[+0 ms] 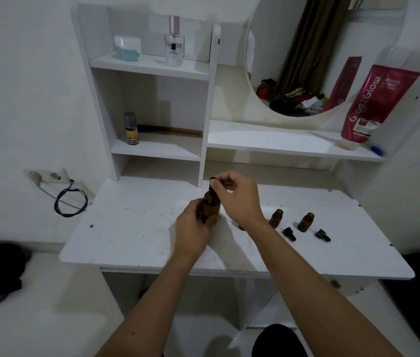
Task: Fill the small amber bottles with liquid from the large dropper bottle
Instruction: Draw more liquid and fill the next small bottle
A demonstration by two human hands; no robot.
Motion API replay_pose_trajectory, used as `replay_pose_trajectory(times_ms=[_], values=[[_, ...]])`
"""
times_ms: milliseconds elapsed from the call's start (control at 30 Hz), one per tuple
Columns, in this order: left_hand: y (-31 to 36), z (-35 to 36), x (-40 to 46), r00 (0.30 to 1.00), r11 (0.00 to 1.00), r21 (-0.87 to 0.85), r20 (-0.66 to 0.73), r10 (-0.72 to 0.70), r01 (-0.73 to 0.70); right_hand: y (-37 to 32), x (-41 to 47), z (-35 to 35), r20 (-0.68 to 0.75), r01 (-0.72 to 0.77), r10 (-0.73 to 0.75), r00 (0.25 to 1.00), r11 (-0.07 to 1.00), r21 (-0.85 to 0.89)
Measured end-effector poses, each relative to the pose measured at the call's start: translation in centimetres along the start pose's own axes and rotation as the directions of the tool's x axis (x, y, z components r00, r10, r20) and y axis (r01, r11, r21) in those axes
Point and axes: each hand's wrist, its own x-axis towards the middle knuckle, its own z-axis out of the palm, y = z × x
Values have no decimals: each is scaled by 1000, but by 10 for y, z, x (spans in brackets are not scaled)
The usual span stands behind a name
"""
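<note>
The large amber dropper bottle (211,205) stands upright near the middle of the white tabletop (131,228). My left hand (192,229) grips its body from the near side. My right hand (239,198) pinches its black dropper cap (213,185) from above. Two small amber bottles (275,217) (306,222) stand uncapped to the right. Their black dropper caps (289,233) (322,235) lie on the table just in front of them. Part of another dark object shows under my right wrist; what it is cannot be told.
A white shelf unit (152,65) at the back holds a perfume bottle (174,42), a jar (127,47), a small spray can (131,128) and a comb. A pink tube (376,104) leans by the round mirror (319,55). A coiled cable (71,202) hangs left of the table.
</note>
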Motion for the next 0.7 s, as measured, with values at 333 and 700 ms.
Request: replay_pose_trajectory(times_ms=[333,700], values=[[1,-1,-1,1000,1000,9,-5,-3,3,-2,-5,0,5,-76,76,997,993,87],[13,-4,-20,997,999,2,-62,-50,51,-39,5,-47,-155,62,-6,988,930,362]])
